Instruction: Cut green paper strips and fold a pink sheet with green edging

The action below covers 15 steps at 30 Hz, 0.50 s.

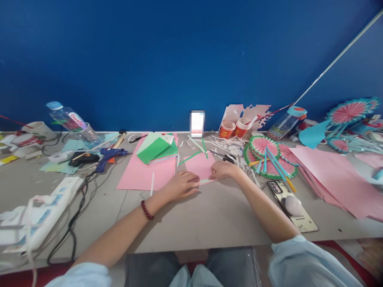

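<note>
Small pink sheet (200,161) laid mid-table, between both hands; pale strip (206,181) seen along its near edge. Left hand (182,184) laid at the near left corner, fingers nearly straight and held close together; whether paper is pinched can't be told. Right hand (224,169) curled at the right edge, fingers tucked; grip on paper can't be confirmed. Green sheets (154,150) piled on big pink sheet (131,179) to the left, glue gun (107,156) beyond. Phone (306,224) placed at right, paper fans (263,145) behind it.
</note>
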Each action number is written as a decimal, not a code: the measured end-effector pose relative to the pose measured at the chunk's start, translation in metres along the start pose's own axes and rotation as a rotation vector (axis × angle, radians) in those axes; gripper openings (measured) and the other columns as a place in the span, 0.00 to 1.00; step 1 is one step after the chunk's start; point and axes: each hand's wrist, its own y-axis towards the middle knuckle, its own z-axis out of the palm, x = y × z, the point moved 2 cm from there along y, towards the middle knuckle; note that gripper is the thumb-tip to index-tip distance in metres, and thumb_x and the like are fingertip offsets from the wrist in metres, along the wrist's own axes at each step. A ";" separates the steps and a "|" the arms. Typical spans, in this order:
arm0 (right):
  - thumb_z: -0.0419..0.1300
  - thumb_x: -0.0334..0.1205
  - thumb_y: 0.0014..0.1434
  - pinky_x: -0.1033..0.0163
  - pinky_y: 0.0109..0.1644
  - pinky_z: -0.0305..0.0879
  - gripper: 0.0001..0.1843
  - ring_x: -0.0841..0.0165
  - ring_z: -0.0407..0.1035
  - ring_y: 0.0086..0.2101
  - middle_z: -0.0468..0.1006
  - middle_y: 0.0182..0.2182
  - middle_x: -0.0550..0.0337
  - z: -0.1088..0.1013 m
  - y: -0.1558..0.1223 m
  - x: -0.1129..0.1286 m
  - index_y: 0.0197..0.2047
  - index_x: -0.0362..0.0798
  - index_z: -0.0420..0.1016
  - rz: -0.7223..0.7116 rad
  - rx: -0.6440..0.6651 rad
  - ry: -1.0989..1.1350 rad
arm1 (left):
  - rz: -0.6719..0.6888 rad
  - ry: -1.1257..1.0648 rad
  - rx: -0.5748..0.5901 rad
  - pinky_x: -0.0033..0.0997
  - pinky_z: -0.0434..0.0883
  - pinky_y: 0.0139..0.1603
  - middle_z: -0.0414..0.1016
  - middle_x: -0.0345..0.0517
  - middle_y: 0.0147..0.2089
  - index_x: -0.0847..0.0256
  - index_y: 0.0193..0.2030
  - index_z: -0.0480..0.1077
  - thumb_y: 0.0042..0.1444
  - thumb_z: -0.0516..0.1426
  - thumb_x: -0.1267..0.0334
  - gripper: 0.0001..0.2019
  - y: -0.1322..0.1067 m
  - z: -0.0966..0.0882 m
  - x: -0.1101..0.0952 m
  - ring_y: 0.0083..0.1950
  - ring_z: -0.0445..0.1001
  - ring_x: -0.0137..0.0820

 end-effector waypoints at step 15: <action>0.58 0.48 0.53 0.66 0.28 0.56 0.17 0.61 0.72 0.37 0.80 0.37 0.49 0.001 0.000 0.009 0.38 0.45 0.79 -0.015 -0.010 0.031 | -0.017 0.079 0.058 0.40 0.65 0.50 0.68 0.51 0.48 0.51 0.57 0.66 0.64 0.48 0.62 0.16 0.008 0.014 0.002 0.50 0.65 0.39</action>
